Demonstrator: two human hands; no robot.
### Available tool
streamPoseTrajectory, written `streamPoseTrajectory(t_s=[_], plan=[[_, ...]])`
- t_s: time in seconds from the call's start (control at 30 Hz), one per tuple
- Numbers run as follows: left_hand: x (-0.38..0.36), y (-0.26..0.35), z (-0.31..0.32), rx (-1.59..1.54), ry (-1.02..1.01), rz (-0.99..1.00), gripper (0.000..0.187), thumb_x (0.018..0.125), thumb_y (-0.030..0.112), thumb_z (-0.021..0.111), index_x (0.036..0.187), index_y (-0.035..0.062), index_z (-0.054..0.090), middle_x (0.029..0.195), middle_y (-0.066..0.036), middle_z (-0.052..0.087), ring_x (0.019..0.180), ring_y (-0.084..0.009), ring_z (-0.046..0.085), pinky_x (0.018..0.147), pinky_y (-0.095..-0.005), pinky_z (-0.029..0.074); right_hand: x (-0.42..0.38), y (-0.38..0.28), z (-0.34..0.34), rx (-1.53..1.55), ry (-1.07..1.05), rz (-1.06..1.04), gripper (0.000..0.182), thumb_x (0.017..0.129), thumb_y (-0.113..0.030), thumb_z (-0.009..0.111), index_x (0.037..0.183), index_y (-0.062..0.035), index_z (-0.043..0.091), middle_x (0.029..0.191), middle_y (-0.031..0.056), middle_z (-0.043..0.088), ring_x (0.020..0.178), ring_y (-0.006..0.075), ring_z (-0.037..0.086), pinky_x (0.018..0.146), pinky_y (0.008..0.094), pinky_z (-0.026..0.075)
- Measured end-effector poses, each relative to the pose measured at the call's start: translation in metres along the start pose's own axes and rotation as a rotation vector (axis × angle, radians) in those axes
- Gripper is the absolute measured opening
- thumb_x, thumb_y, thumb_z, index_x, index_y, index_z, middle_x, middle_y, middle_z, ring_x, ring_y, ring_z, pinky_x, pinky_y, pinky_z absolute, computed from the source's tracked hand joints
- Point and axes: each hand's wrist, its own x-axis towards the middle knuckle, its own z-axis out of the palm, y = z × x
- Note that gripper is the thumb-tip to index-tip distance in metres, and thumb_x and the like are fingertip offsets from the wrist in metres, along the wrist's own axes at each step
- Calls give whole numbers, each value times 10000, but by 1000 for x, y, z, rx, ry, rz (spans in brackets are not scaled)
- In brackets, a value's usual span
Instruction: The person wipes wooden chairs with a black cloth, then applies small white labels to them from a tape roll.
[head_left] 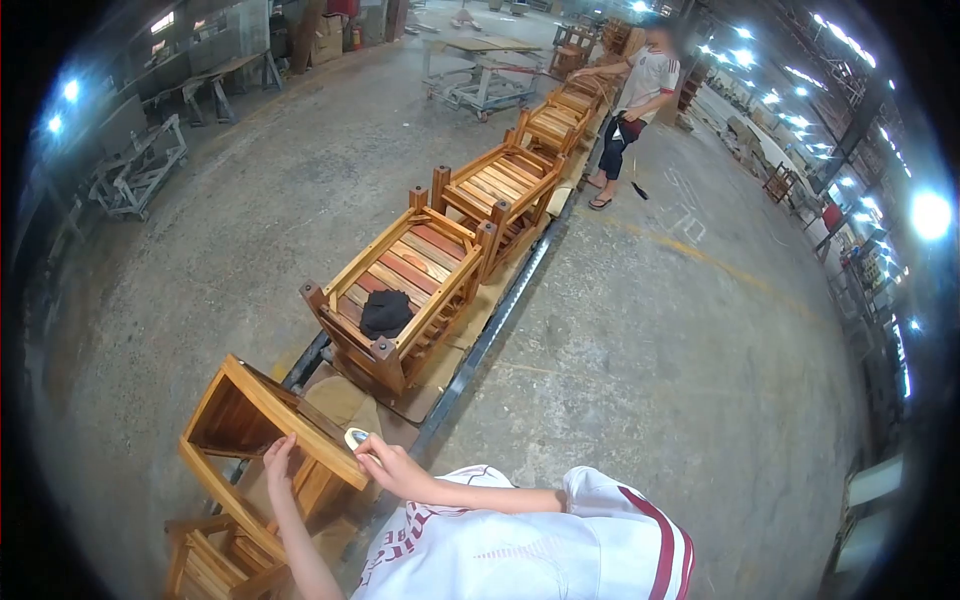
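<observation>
A tilted wooden furniture frame (290, 410) stands right in front of me at the lower left, its open side facing me. My left hand (281, 462) is at its opening, fingertips up against the long rail and fingers loosely stretched. My right hand (392, 470) is closed on a small cream-rimmed oval object (355, 438) with a grey-blue middle, held beside the rail's near end. What kind of object it is, I cannot make out. Below the frame, another slatted wooden piece (215, 560) is partly hidden by it and my left arm.
Several slatted wooden pieces (500, 185) stand in a row along a low metal-edged track (490, 335). Black cloth (386, 314) lies on the nearest one. A person (640, 100) stands beside the row's far end. A wheeled cart (480, 85) is at the back.
</observation>
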Motion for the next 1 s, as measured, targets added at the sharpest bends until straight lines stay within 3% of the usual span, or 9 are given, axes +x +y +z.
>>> streamPoseTrajectory(t_s=[0.17, 0.3, 0.43, 0.63, 0.7, 0.73, 0.77, 0.83, 1.0], plan=[[7, -21, 7, 131, 237, 374, 185, 743, 137, 837, 762, 37, 683, 745, -11, 662, 663, -86, 578, 648, -205, 449, -2, 0, 0, 19, 41, -26, 112, 987, -112, 491, 1012, -4, 474, 745, 146, 606, 666, 271, 626, 621, 352, 471], [-16, -9, 21, 271, 391, 391, 223, 740, 181, 832, 794, -6, 725, 819, -61, 703, 717, -155, 629, 717, -270, 484, -4, 0, -3, 12, 61, -30, 106, 984, -100, 495, 1013, 0, 475, 747, 154, 618, 690, 277, 648, 632, 352, 484], [-35, -11, 39, 483, 602, 469, 223, 747, 239, 804, 821, 37, 747, 905, -74, 716, 813, -228, 659, 770, -336, 494, -4, 6, -5, 4, 38, 21, 127, 986, -128, 511, 1040, -13, 497, 769, 107, 644, 733, 194, 655, 672, 317, 500], [-79, 8, 76, 526, 831, 469, 258, 731, 304, 807, 852, 81, 759, 939, -75, 710, 908, -251, 646, 834, -394, 472, 0, -5, -4, -127, 46, 27, 117, 962, -116, 550, 1002, -8, 535, 774, 123, 675, 754, 204, 693, 662, 316, 525], [-74, -2, 74, 457, 820, 430, 279, 724, 360, 803, 879, 131, 764, 960, -77, 700, 1004, -262, 582, 925, -428, 390, 2, 0, -2, -126, 30, 35, 115, 962, -107, 554, 990, 4, 539, 779, 113, 679, 724, 156, 667, 644, 289, 511], [-72, -6, 74, 463, 828, 418, 277, 716, 388, 802, 858, 153, 770, 950, -59, 697, 1030, -262, 558, 932, -451, 355, 4, 0, -1, -92, 29, 5, 111, 956, -102, 546, 997, 2, 541, 740, 150, 677, 682, 224, 687, 614, 328, 518], [-73, 1, 76, 551, 885, 373, 257, 711, 411, 799, 797, 170, 782, 899, -45, 730, 889, -234, 647, 891, -452, 368, 7, -1, 1, -71, 5, 47, 109, 956, -89, 545, 999, 11, 534, 735, 131, 671, 695, 186, 672, 630, 312, 512], [-71, 5, 77, 518, 886, 275, 250, 712, 457, 783, 762, 212, 782, 816, -11, 731, 827, -206, 649, 812, -434, 333, 11, 1, 5, 5, -41, 86, 96, 966, -76, 529, 983, 18, 522, 748, 82, 643, 697, 118, 600, 645, 265, 488], [-57, 0, 77, 493, 888, 218, 292, 715, 527, 748, 776, 243, 781, 771, 5, 722, 731, -191, 651, 787, -411, 320, 21, -3, 16, 74, -202, 115, 52, 974, -41, 495, 969, 10, 483, 764, 62, 584, 671, 104, 542, 608, 241, 442]])
